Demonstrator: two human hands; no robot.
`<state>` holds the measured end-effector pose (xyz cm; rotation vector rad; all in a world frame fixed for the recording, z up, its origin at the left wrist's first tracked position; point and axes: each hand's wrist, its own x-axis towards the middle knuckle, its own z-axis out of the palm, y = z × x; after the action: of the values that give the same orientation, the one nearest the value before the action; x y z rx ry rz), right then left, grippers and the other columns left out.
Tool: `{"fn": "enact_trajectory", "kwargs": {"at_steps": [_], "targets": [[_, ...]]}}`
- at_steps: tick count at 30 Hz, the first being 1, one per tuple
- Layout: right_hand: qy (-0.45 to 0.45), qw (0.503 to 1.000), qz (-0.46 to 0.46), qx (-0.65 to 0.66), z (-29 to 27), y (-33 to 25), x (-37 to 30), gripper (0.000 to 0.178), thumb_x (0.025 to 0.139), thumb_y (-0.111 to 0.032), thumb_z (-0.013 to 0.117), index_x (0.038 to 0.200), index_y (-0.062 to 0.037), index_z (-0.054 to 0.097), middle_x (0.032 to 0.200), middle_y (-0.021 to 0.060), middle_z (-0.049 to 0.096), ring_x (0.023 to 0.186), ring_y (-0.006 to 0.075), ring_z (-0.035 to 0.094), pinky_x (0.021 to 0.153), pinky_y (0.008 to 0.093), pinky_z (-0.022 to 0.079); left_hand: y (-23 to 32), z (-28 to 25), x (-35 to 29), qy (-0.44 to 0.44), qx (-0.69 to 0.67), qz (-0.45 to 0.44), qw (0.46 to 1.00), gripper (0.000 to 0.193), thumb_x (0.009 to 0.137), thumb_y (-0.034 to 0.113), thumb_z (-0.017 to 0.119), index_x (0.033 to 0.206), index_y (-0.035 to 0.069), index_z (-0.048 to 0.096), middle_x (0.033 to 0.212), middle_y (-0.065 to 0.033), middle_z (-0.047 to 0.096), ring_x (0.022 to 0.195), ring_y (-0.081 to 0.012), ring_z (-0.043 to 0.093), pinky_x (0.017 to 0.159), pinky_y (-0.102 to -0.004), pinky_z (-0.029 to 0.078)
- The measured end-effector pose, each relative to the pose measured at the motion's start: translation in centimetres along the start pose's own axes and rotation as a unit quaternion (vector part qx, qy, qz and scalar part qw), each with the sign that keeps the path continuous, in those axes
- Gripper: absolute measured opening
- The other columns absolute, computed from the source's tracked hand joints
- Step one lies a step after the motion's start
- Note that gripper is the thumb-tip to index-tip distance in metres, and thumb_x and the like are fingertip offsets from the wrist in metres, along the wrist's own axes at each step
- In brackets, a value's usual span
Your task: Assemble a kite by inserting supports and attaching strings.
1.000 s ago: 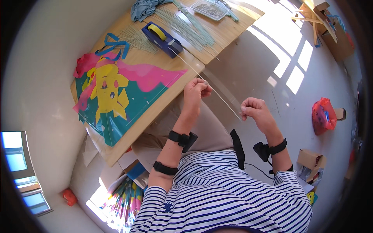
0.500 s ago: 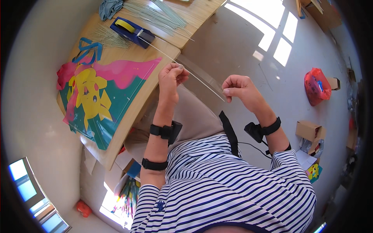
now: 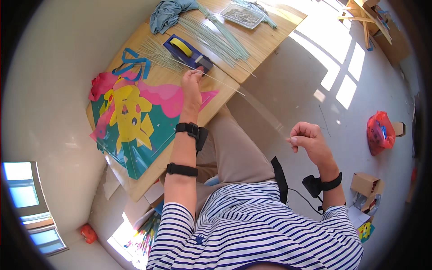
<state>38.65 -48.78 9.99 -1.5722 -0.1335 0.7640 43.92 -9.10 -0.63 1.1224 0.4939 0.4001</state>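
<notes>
My left hand (image 3: 192, 87) is closed in a pinch on a thin pale stick (image 3: 227, 84), beside the front end of a blue tape dispenser (image 3: 188, 53) with a yellow core. Out over the floor to the right, my right hand (image 3: 311, 140) is closed, thumb against fingers, on the end of a clear tape strip (image 3: 265, 113). That strip stretches up and left towards the stick; where its other end is fixed I cannot tell. Left of my left forearm lies a shiny film sheet (image 3: 164, 119) in pink and green with a yellow cartoon figure.
Bundles of thin sticks (image 3: 211, 38), a grey-blue cloth (image 3: 171, 14), a clear tray of small pieces (image 3: 243, 16) and blue ribbon (image 3: 135, 65) lie on the wooden table (image 3: 272, 24). A red plastic bag (image 3: 380, 130) and a cardboard box (image 3: 365, 183) stand on the floor at right.
My left hand has gone up to the dispenser with the stick. My right hand has moved right and down, and the clear strip now reaches it. The view has shifted.
</notes>
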Motion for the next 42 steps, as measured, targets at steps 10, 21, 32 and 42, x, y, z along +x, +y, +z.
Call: {"fn": "enact_trajectory", "kwargs": {"at_steps": [10, 21, 32, 42], "targets": [[0.045, 0.999, 0.014, -0.022, -1.6, 2.1, -1.3, 0.003, 0.086, -0.002, 0.065, 0.086, 0.0003, 0.063, 0.074, 0.0031, 0.062, 0.062, 0.0106, 0.059, 0.060, 0.0248, 0.049, 1.6, 1.7, -8.3, 0.007, 0.081, -0.089, 0.993, 0.006, 0.089, 0.003, 0.057, 0.092, 0.002, 0.062, 0.091, -0.0111, 0.070, 0.079, -0.0157, 0.065, 0.078, -0.0279, 0.052], [0.031, 0.999, 0.026, 0.020, -0.5, 3.8, -1.3, 0.006, 0.087, 0.001, 0.064, 0.092, 0.0024, 0.065, 0.075, 0.0030, 0.063, 0.063, 0.0102, 0.060, 0.061, 0.0239, 0.050, -2.8, 6.9, -15.2, -0.075, 0.095, -0.135, 0.983, 0.006, 0.091, 0.005, 0.056, 0.090, 0.005, 0.062, 0.088, -0.0081, 0.071, 0.082, -0.0161, 0.067, 0.084, -0.0307, 0.054], [0.014, 0.999, 0.020, 0.030, -1.3, 4.9, -1.3, 0.015, 0.089, 0.001, 0.065, 0.103, 0.0056, 0.063, 0.075, 0.0031, 0.064, 0.063, 0.0094, 0.062, 0.062, 0.0238, 0.052, -2.5, 7.6, -14.5, -0.045, 0.081, -0.139, 0.986, 0.006, 0.090, 0.002, 0.059, 0.094, 0.001, 0.062, 0.086, -0.0084, 0.070, 0.078, -0.0148, 0.066, 0.078, -0.0281, 0.055], [0.040, 0.999, 0.012, 0.003, -1.3, 4.7, -0.4, 0.005, 0.085, 0.003, 0.065, 0.089, 0.0041, 0.066, 0.073, 0.0034, 0.063, 0.062, 0.0103, 0.061, 0.060, 0.0249, 0.051, -2.1, 5.6, -13.7, -0.051, 0.100, -0.154, 0.982, 0.005, 0.093, 0.009, 0.060, 0.092, 0.005, 0.063, 0.086, -0.0077, 0.071, 0.079, -0.0161, 0.069, 0.079, -0.0305, 0.056]]}}
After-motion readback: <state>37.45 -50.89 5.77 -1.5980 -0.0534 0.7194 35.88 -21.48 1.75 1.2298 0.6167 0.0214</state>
